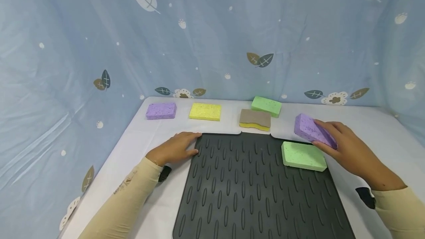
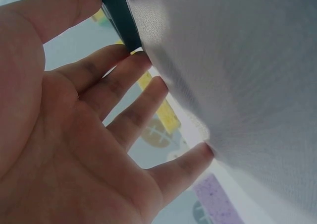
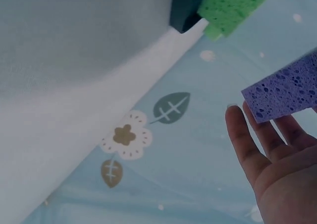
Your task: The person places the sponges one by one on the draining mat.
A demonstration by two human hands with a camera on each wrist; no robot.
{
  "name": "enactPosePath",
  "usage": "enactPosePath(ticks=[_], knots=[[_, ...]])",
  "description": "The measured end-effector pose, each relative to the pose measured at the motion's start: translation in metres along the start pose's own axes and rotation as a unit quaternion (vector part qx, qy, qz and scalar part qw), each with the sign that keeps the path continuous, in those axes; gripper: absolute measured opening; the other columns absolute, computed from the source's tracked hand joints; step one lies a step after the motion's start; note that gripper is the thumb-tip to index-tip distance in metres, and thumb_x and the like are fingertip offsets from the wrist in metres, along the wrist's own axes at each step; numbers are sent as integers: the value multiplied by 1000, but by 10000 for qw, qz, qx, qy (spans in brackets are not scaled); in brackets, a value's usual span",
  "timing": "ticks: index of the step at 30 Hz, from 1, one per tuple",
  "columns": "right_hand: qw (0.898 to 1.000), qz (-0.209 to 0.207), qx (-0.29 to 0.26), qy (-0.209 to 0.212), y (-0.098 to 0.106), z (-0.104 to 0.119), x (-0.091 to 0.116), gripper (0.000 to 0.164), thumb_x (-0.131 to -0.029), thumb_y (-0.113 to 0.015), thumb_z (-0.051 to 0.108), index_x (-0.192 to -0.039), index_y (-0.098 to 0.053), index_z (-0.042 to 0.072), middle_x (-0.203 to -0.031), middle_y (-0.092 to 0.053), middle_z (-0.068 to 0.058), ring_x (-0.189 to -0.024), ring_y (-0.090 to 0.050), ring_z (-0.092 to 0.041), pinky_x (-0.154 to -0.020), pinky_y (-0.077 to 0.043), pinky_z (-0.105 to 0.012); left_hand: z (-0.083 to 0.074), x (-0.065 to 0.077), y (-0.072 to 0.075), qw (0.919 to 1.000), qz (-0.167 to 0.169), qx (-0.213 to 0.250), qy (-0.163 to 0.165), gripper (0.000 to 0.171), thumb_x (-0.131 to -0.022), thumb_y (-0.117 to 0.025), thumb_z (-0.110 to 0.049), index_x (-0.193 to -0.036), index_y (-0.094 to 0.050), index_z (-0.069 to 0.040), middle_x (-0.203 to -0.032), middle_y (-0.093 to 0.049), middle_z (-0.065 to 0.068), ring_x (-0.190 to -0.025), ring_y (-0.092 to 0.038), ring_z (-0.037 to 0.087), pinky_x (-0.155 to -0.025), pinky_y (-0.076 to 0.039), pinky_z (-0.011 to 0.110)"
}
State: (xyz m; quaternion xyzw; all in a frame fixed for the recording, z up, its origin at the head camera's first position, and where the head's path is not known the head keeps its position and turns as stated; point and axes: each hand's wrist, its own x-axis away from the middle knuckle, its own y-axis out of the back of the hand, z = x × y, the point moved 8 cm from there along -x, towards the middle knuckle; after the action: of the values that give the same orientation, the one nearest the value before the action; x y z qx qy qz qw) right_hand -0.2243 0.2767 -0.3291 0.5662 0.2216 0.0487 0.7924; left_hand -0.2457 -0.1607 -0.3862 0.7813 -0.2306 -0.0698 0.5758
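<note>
My right hand (image 1: pixel 348 148) pinches a purple sponge (image 1: pixel 310 128) between thumb and fingers, held tilted above the table just behind a light green sponge (image 1: pixel 303 156). That green sponge lies flat on the far right corner of a black ribbed mat (image 1: pixel 245 191). In the right wrist view the purple sponge (image 3: pixel 285 87) rests against the fingers. My left hand (image 1: pixel 176 147) touches the mat's far left corner, its fingertips on the edge and on the white cloth. The left wrist view shows the left hand (image 2: pixel 94 130) with fingers spread and nothing gripped.
Behind the mat, a second purple sponge (image 1: pixel 161 111), a yellow sponge (image 1: pixel 205 111), a yellow sponge with a grey-brown top (image 1: pixel 255 119) and another green sponge (image 1: pixel 266 106) lie on the white table (image 1: pixel 358 121). A blue leaf-patterned curtain (image 1: pixel 212 36) hangs along the back and left.
</note>
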Motion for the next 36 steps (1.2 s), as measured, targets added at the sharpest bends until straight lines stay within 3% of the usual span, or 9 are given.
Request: enactPosePath(ticks=[9,12,16,20,31,36], knots=[[10000,21,-22,46,5,16,18,79,-88,-77,32,-155,-38,20,-132,-49,-24,-113,-51,-46,-83,-46,-75,-1,-1,0,10000,-13,0,-64,62,-99,-63,-29,-153,-40,-9,-156,-44,15,-146,-37,36,-121,-27,58],[9999,50,-65,117,6,22,23,81,-85,-80,32,-155,-39,21,-130,-50,-22,-107,-55,-42,-79,-51,-70,-1,-1,1,10000,-15,2,-69,62,-99,-63,-29,-153,-40,-8,-155,-44,15,-146,-37,36,-121,-27,59],[9995,56,-48,298,6,31,28,84,-80,-84,34,-153,-42,23,-125,-53,-16,-97,-58,-31,-67,-58,-46,-1,-2,0,9999,-24,-18,-99,62,-99,-63,-28,-153,-41,-8,-155,-45,16,-146,-38,36,-120,-28,57],[9990,232,31,376,3,40,32,90,-76,-87,40,-152,-42,26,-120,-55,-9,-91,-56,-20,-60,-49,-26,0,-2,0,9999,-41,-17,-115,61,-99,-62,-28,-153,-41,-7,-154,-45,15,-145,-38,36,-120,-29,57],[9918,1263,111,163,-13,46,43,91,-70,-79,67,-145,-50,24,-118,-56,2,-91,-53,-9,-66,-50,-26,-2,-5,1,9998,-59,-49,-194,61,-100,-62,-27,-153,-40,-6,-154,-45,17,-145,-38,38,-119,-30,57],[9866,1623,18,182,-20,48,46,86,-68,-82,64,-142,-53,29,-116,-56,5,-90,-53,-7,-68,-50,-26,-1,-5,-1,9999,-14,-5,-105,62,-100,-62,-27,-153,-39,-7,-155,-44,18,-145,-37,38,-119,-31,57]])
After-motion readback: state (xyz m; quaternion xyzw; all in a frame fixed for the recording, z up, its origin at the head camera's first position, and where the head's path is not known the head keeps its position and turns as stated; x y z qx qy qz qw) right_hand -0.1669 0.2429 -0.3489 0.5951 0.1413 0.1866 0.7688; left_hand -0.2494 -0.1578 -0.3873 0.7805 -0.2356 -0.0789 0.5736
